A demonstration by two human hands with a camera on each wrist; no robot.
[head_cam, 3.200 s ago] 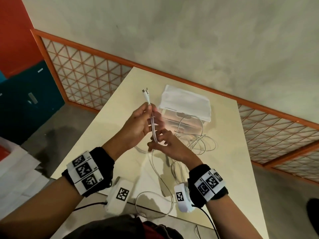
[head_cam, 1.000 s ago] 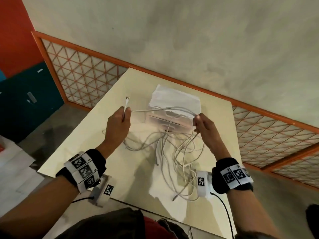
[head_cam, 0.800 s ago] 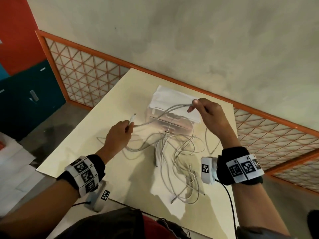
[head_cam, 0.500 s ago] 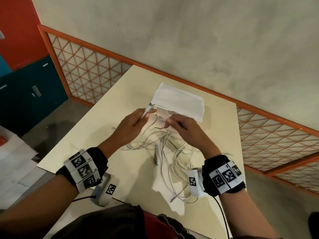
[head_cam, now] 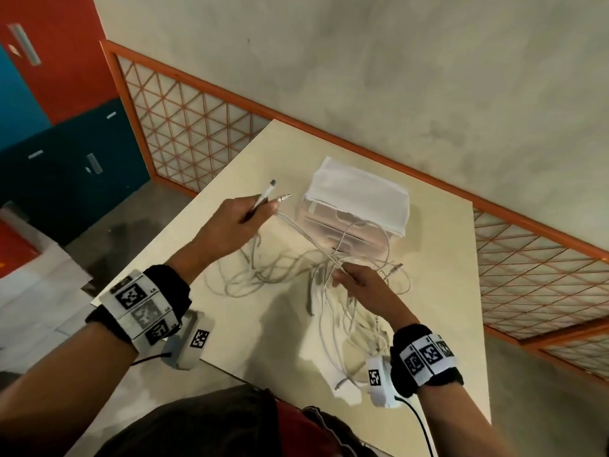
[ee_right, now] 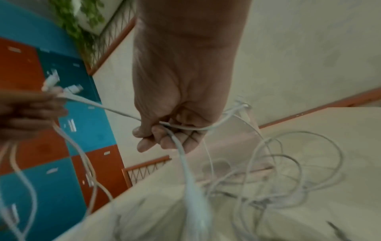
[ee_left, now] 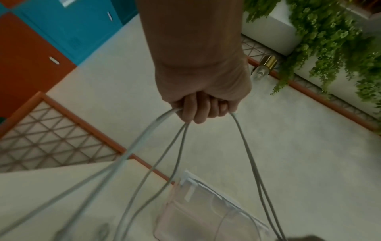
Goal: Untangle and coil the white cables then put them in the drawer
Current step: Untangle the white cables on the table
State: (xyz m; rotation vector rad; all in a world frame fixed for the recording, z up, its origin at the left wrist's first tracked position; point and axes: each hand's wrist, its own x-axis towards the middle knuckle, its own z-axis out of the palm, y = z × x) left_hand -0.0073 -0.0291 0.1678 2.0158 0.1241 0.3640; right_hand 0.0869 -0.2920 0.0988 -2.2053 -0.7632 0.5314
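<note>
Head view: cream surface (head_cam: 230,324), cable tangle (head_cam: 329,291) near drawer unit (head_cam: 356,206); my left hand (head_cam: 227,225) grips two plug ends.
Left wrist: fingers (ee_left: 198,110) curled round strands.
Right wrist: right hand (ee_right: 171,127) pinches the taut strand running leftward.

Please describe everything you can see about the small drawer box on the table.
The drawer box is a small unit of clear, slightly pinkish plastic, with a white cloth draped over its top. It stands upright at the far side of the pale table, beyond both hands. Its drawers look closed. A loop of the white cables lies against its front; neither hand touches it.
</note>
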